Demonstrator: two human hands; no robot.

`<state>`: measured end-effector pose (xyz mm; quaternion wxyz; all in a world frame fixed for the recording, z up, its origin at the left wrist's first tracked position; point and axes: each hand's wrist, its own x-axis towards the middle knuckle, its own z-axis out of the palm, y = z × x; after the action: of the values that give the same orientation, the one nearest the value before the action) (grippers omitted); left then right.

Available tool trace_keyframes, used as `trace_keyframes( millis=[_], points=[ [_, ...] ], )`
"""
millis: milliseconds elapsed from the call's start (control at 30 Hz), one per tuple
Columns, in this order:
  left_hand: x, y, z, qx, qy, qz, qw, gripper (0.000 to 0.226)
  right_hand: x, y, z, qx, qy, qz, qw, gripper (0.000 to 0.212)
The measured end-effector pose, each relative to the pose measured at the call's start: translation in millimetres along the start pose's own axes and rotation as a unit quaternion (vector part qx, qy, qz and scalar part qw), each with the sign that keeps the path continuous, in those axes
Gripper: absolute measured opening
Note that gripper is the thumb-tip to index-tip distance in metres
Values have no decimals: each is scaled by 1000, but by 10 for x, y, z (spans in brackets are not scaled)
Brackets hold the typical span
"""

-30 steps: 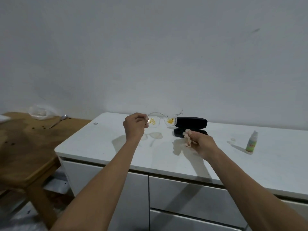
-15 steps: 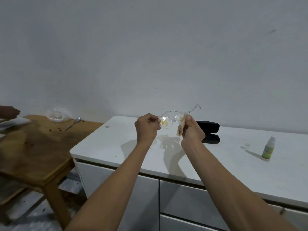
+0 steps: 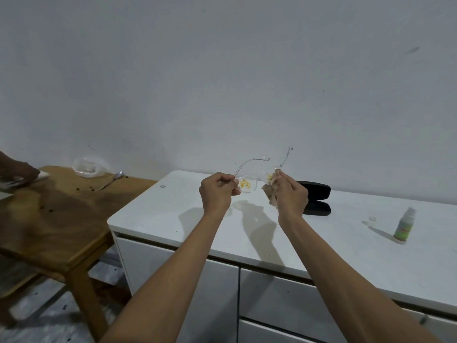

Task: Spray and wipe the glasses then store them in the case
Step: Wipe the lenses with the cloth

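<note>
Clear-framed glasses (image 3: pixel 248 185) with yellow smears on both lenses are held up above the white cabinet top (image 3: pixel 173 214). My left hand (image 3: pixel 217 194) grips them at the left hinge. A pale pink cloth (image 3: pixel 270 194) is pinched in my right hand (image 3: pixel 290 194) and pressed against the right lens. The temples stick up and away. An open black case (image 3: pixel 317 198) lies on the cabinet just right of my right hand. Far right stands a small spray bottle (image 3: pixel 404 226), with its clear cap (image 3: pixel 372 218) lying beside it.
To the left stands a wooden table (image 3: pixel 57 219) carrying a clear plastic bowl (image 3: pixel 86 167), a spoon (image 3: pixel 116 177) and dark crumbs. Another person's hand (image 3: pixel 17 173) rests on paper at its far left edge. A plain wall rises behind the cabinet.
My right hand rose from the cabinet top with the cloth and reached the right lens. The glasses were lifted slightly, temples now pointing up. Another person's hand came into view at left.
</note>
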<state>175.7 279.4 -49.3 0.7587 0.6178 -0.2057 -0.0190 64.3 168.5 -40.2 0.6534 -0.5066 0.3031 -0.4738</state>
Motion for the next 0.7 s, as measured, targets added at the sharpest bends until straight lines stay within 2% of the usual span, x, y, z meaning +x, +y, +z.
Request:
trace_keyframes(
  millis=[100, 167, 267, 500, 633, 700],
  points=[
    [11, -13, -17, -9, -1, -13, 1000, 10, 11, 42, -16, -39, -39, -18, 998, 30],
    [19, -1, -21, -7, -11, -11, 1000, 6, 3, 48, -27, -37, -50, -43, 997, 22],
    [23, 34, -15, 4, -36, 7, 999, 6, 34, 31, -48, -17, -23, -65, 997, 9],
    [-6, 58, 60, 27, -67, 37, 997, 5, 42, -10, -7, 77, 57, -13, 995, 7],
    [0, 42, 62, 25, -59, 35, 997, 5, 35, -3, -37, 75, 48, 7, 996, 4],
    [-1, 33, 49, 20, -54, 32, 998, 4, 40, 1, -51, 64, 31, 12, 997, 15]
  ],
)
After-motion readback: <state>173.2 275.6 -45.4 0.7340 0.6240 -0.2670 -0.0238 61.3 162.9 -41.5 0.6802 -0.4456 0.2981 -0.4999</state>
